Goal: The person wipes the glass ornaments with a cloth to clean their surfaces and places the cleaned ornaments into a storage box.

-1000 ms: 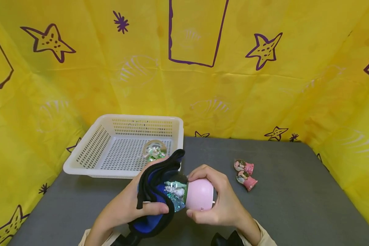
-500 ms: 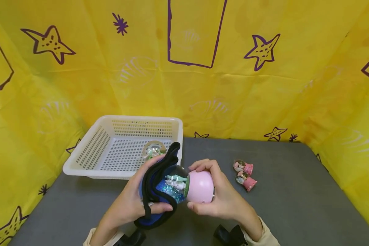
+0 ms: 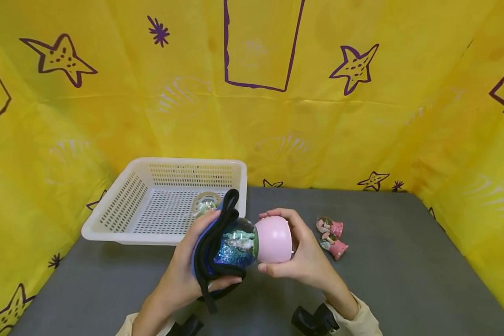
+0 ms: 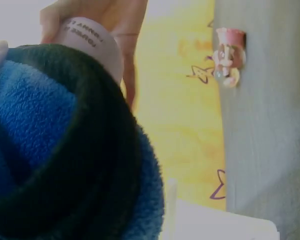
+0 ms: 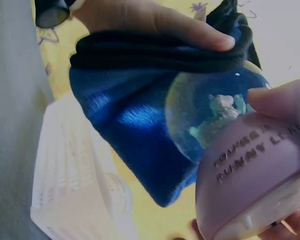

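Observation:
A snow globe with a glittery dome (image 3: 237, 242) and a rounded pink base (image 3: 274, 239) lies sideways between my hands, above the table. Raised lettering shows on the base (image 5: 255, 155) in the right wrist view. My right hand (image 3: 304, 259) grips this base, thumb below and fingers over the top. With my left hand (image 3: 189, 268) I hold a blue cloth with black edging (image 3: 212, 247) around the far end of the dome. In the left wrist view the cloth (image 4: 35, 110) hides most of the globe. A white and mint figure (image 5: 222, 107) sits inside the dome.
A white perforated basket (image 3: 105, 217) stands behind my left hand, with another clear globe (image 3: 206, 203) inside. Two small pink-based figurines, one behind (image 3: 330, 227) and one in front (image 3: 334, 246), lie on the grey table (image 3: 386, 270) to the right. Yellow fabric (image 3: 269, 121) hangs behind.
Both hands have moved up in the head view with the snow globe and cloth. The cloth has shifted over the dome, and its loose edge now hangs down beneath my left thumb.

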Demonstrator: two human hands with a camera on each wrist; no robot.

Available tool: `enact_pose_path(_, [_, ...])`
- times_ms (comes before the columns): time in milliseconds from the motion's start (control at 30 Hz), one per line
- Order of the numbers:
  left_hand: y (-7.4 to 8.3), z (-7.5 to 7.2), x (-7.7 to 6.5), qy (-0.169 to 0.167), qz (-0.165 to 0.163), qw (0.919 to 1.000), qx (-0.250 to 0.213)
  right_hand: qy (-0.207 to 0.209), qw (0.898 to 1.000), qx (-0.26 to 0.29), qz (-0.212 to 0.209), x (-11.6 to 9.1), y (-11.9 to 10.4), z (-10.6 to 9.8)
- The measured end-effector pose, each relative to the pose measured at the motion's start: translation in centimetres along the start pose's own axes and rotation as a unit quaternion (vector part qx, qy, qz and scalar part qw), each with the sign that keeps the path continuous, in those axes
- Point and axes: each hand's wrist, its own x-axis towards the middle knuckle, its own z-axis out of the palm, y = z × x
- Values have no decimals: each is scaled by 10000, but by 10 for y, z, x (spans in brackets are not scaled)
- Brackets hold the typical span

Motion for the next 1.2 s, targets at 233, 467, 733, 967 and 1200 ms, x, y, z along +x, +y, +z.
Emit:
enact_pose_path(233, [4, -3, 0, 1, 296, 9961, 834, -136, 9986, 478, 167, 1, 0, 2])
enact_pose_path(467, [9, -4, 0, -344, 670, 9864, 1464, -78, 9995, 133, 279, 0, -1, 1])
enact_pose_path(733, [14, 3, 0, -127, 711, 9796, 1877, 55, 9999, -79, -32, 0, 3, 3])
enact_pose_path(967, [18, 4, 0, -51, 215, 9923, 1220, 237, 9968, -396, -648, 0, 4, 9])
enact_pose_path(1200, [24, -5, 0, -556, -1250, 9906, 35, 240, 9694, -723, -2334, 4, 10, 13])
